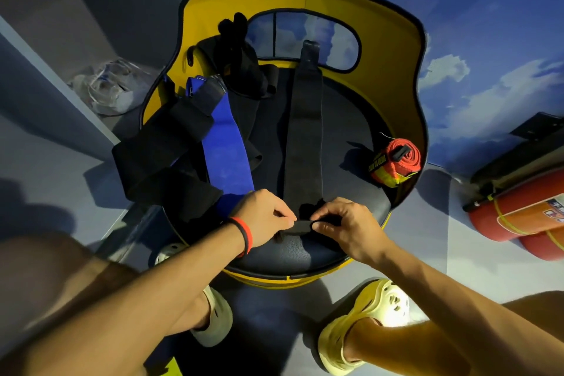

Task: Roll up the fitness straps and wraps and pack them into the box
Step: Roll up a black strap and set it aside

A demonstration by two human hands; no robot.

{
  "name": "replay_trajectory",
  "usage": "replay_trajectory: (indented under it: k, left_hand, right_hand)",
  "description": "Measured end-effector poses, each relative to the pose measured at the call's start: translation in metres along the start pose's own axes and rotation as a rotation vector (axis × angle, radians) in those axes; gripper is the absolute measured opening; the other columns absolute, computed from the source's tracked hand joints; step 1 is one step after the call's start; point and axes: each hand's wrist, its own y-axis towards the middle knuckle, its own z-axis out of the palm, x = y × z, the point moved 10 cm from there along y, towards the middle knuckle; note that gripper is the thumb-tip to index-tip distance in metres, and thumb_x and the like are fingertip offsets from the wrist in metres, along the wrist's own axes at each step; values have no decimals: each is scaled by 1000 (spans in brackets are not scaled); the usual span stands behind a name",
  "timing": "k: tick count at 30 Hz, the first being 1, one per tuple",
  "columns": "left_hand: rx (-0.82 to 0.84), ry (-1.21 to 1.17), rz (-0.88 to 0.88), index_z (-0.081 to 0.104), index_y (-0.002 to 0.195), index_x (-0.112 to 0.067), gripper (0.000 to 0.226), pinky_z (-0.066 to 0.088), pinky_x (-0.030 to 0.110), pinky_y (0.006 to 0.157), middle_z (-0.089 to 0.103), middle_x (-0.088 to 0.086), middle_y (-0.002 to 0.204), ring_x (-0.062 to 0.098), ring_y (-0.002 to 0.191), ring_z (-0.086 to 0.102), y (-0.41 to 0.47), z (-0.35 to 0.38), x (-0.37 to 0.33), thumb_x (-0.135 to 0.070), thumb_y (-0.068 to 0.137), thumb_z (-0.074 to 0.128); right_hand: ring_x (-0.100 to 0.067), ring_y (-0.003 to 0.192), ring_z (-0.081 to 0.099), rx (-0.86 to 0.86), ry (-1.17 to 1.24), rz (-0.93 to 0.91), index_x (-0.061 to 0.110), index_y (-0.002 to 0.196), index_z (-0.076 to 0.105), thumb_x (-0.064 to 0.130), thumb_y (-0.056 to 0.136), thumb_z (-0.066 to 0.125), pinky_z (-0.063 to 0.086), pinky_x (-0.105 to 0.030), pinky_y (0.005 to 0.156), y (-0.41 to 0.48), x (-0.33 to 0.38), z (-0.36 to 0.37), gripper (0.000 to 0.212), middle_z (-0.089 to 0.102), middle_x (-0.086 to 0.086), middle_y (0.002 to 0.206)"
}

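A long black strap (305, 131) lies straight down the dark round seat (345, 137) of a yellow chair. Its near end is folded into a small roll, pinched between my left hand (265, 220) and my right hand (345, 226) at the seat's front edge. A blue wrap (225, 143) lies to the left among several black wraps (161, 146). Black gloves (235, 49) rest at the back of the seat. A rolled red strap (396, 162) with a yellow label sits at the seat's right edge. No box is in view.
The chair's yellow backrest (390, 49) curves round the far side. A crumpled clear plastic bag (110, 85) lies on the floor at left. Red fire extinguishers (518, 217) lie on the floor at right. My feet in pale clogs stand under the seat's front.
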Motion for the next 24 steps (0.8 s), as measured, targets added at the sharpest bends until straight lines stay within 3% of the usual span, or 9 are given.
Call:
replay_trajectory:
  k: [5, 8, 12, 19, 21, 24]
  left_hand:
    - [18, -38, -33, 82, 92, -25, 9, 57, 21, 78, 76, -13, 86, 1, 84, 68, 2, 1, 6, -24, 84, 78]
    - [-15, -27, -27, 82, 89, -23, 6, 53, 15, 71, 75, -13, 83, 0, 81, 67, 1, -1, 3, -22, 84, 78]
    - [-63, 24, -27, 82, 89, -22, 7, 57, 20, 74, 76, -11, 85, 2, 81, 67, 3, -2, 4, -20, 86, 75]
    - [-128, 257, 174, 74, 98, -24, 17, 58, 33, 80, 67, -8, 102, 13, 90, 65, -12, 6, -12, -37, 95, 64]
    - [-114, 312, 247, 72, 107, -24, 30, 55, 32, 83, 63, -11, 111, 11, 96, 62, -17, 11, -13, -49, 91, 65]
    - [-120, 371, 265, 68, 119, -24, 34, 52, 26, 86, 54, -13, 119, 8, 101, 57, -17, 13, -12, -43, 92, 67]
  right_hand:
    - [3, 87, 61, -11, -26, -24, 27, 93, 79, 17, 86, 81, 41, -7, 79, -1, 1, -1, 12, 64, 19, 91]
    - [-3, 91, 62, -58, -181, -144, 26, 101, 78, 23, 92, 74, 51, -22, 83, -9, 13, -1, 10, 64, 15, 98]
    - [-22, 96, 59, -69, -477, -352, 20, 113, 74, 41, 101, 53, 57, -39, 75, -23, 31, 10, 32, 60, 2, 113]
    - [-22, 101, 58, 37, -481, -318, 22, 125, 68, 44, 102, 48, 57, -42, 80, -16, 22, 13, 38, 55, 1, 117]
    - [-23, 100, 59, 31, -477, -289, 21, 126, 69, 45, 103, 44, 57, -41, 80, -14, 22, 12, 41, 54, 1, 115]
    - [-23, 97, 61, -8, -489, -282, 19, 127, 69, 45, 104, 40, 57, -37, 81, -13, 25, 9, 45, 59, 0, 111]
